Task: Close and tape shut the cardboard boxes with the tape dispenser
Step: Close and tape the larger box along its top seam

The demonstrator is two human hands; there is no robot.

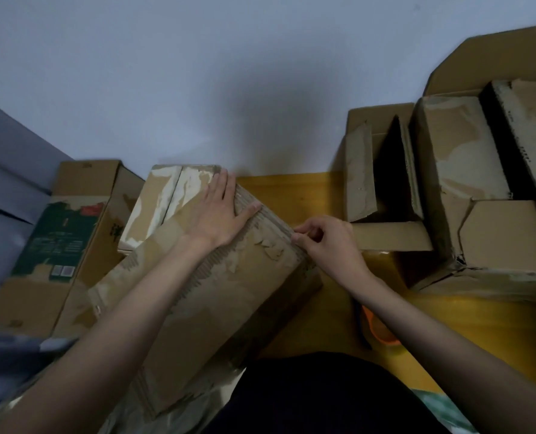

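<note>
A worn cardboard box (210, 296) with torn paper patches lies slanted in front of me, its flaps shut. My left hand (219, 211) presses flat on its far top, fingers straight. My right hand (326, 242) pinches the box's right edge with curled fingers, at what may be a strip of tape. An orange and dark tape dispenser (376, 327) lies on the yellow floor under my right forearm, partly hidden.
Two open boxes (382, 177) (467, 170) with raised flaps stand at the right. A closed box with a green label (63, 242) lies at the left, another pale-topped box (163, 195) behind the main one. A wall rises behind; yellow floor (307, 195) shows between.
</note>
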